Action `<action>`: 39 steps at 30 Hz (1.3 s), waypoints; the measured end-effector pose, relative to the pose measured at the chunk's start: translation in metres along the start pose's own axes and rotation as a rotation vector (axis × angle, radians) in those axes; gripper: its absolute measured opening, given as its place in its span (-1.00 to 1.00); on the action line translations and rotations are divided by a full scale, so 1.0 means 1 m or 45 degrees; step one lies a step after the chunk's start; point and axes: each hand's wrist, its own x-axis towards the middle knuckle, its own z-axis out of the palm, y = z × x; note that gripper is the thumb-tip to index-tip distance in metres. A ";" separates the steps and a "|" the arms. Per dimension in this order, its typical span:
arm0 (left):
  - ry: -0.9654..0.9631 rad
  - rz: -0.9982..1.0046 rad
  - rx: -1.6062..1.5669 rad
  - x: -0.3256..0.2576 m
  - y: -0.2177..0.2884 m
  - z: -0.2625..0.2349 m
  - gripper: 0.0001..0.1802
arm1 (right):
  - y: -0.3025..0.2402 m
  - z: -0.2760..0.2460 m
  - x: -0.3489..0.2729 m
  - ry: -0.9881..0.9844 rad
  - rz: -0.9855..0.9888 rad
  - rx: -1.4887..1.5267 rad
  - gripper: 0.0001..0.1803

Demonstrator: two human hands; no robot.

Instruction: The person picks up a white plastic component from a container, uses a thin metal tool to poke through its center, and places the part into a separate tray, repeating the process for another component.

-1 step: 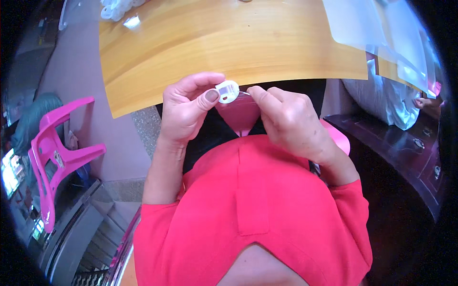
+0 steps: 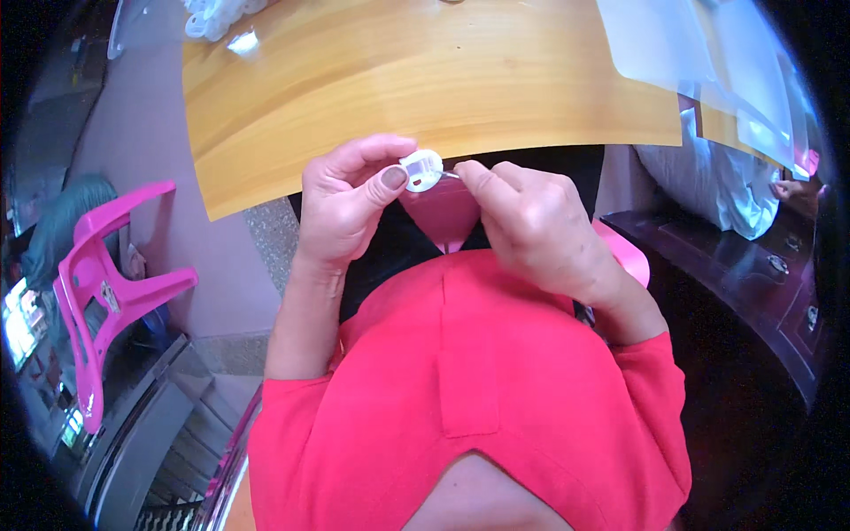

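The disc (image 2: 428,164) (white, roundish) is by the table's (image 2: 425,88) near edge, pinched in the left hand (image 2: 348,195). The right hand (image 2: 536,212) grips a thin tool (image 2: 451,174), tip at the disc's rim. White pieces (image 2: 215,16) lie far left.

Disc (image 2: 427,166) between the hands (image 2: 345,202), table (image 2: 425,97) just beyond, stool (image 2: 108,288) left.

The person wore a bright red top (image 2: 381,372) with short sleeves (image 2: 288,420), a V-shaped neckline (image 2: 470,453) and a stitched front panel (image 2: 469,389); black cloth (image 2: 365,258) covered the legs.
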 end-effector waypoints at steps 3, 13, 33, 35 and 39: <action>-0.038 0.067 0.058 0.003 -0.003 0.002 -0.75 | -0.004 0.002 0.002 0.004 -0.036 -0.097 -0.63; -0.035 0.118 0.244 0.001 -0.004 0.009 -0.84 | -0.013 0.007 0.007 -0.122 -0.090 -0.417 -0.79; 0.512 1.404 1.362 0.086 0.183 0.059 -0.82 | 0.014 -0.007 -0.022 0.068 0.010 -0.114 -0.79; 0.664 1.253 1.585 0.118 0.223 0.063 -0.69 | 0.017 0.004 -0.024 0.085 0.000 -0.103 -0.82; 0.516 1.832 2.053 0.146 0.196 0.070 -0.70 | 0.022 0.007 -0.024 0.093 -0.019 -0.098 -0.87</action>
